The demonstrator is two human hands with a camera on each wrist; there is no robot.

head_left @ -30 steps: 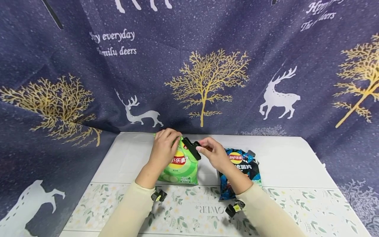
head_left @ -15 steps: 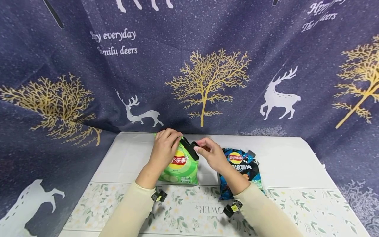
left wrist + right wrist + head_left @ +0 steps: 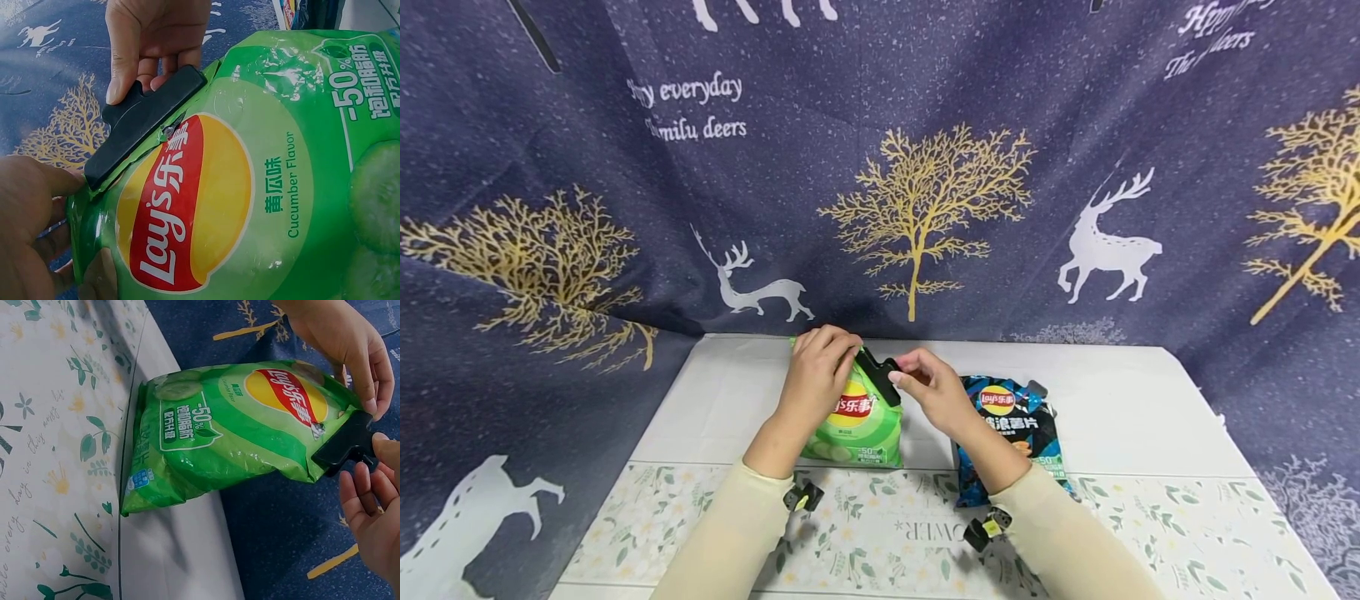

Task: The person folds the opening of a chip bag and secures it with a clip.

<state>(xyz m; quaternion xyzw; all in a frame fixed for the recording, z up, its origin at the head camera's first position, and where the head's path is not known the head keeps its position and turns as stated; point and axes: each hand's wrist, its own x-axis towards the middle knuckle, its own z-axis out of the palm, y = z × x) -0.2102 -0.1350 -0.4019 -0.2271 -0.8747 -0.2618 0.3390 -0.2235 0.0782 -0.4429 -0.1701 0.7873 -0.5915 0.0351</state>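
Navy cloth printed with gold trees and white deer hangs behind my white bench [image 3: 1120,400], whose near edge carries a flowered mat [image 3: 880,533]. My left hand [image 3: 816,375] curls round the top left corner of the green crisp bag [image 3: 857,425], holding it upright near the middle of the bench so its gathered mouth stays bunched and steady. My right hand [image 3: 928,387] pinches the handles of the black clip [image 3: 876,375] between thumb and fingers; the clip lies slanted along the bag's folded top, biting the fold as far as I can tell. Just right of my right wrist lies the blue crisp bag [image 3: 1011,425], flat on the bench.
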